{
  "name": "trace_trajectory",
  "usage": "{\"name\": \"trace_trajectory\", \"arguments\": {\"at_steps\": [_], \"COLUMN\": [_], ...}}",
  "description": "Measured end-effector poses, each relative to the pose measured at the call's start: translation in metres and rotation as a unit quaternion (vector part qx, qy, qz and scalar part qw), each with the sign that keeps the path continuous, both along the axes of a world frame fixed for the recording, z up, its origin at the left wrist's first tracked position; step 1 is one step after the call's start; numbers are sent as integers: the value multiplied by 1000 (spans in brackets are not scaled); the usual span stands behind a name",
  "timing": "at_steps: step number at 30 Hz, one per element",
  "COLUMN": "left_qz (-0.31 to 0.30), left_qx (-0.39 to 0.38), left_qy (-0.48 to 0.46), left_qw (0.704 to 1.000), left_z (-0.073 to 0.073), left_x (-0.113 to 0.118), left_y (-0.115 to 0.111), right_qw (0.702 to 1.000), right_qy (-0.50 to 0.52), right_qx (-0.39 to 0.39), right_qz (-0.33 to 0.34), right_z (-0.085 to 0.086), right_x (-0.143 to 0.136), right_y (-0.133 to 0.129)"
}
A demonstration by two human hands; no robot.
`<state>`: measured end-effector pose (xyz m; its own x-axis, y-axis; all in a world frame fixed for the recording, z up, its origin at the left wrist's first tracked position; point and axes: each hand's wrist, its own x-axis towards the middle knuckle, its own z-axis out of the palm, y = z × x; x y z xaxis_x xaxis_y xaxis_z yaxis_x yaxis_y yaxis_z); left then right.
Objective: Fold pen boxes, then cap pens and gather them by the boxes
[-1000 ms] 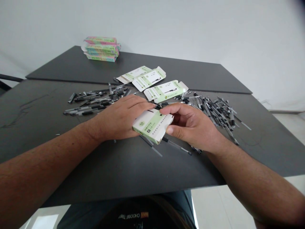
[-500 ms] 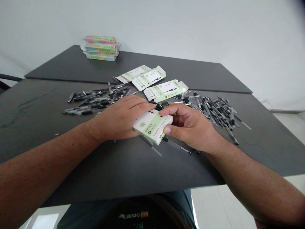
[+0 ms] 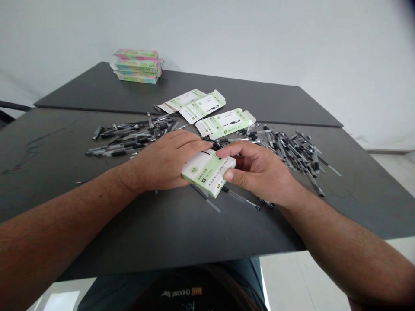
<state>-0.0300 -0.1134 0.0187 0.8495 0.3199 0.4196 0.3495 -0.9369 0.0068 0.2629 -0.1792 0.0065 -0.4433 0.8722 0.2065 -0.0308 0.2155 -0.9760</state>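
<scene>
Left fingers (image 3: 192,145) and right fingers (image 3: 239,177), slightly parted, held a box (image 3: 207,172) between them, apparently squaring its end, which called for light pressure.

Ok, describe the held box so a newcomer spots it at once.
Over the dark table, find the left hand and the right hand near the middle. Between them is a white and green box. Unlike the three similar boxes lying beyond it, this one is held.

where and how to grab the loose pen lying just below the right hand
Probably best pinched at the clear middle of the loose pen, from above and the near side, finger and thumb across its length: it lies flat and thin, with its dark end close to the held box.
</scene>
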Motion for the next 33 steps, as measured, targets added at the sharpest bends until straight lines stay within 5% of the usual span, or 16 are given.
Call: {"name": "trace_trajectory", "arguments": {"at_steps": [17, 33], "left_qz": [-1, -30], "left_qx": [1, 17], "left_qy": [13, 2], "left_qw": [1000, 999], "left_z": [2, -3], "left_x": [4, 5], "left_y": [-2, -1], "right_qw": [962, 960], "right_qy": [-118, -123], "right_qx": [225, 234], "right_qz": [-102, -87], "right_z": [-9, -10], "right_x": [-8, -11], "right_y": [-9, -12]}}
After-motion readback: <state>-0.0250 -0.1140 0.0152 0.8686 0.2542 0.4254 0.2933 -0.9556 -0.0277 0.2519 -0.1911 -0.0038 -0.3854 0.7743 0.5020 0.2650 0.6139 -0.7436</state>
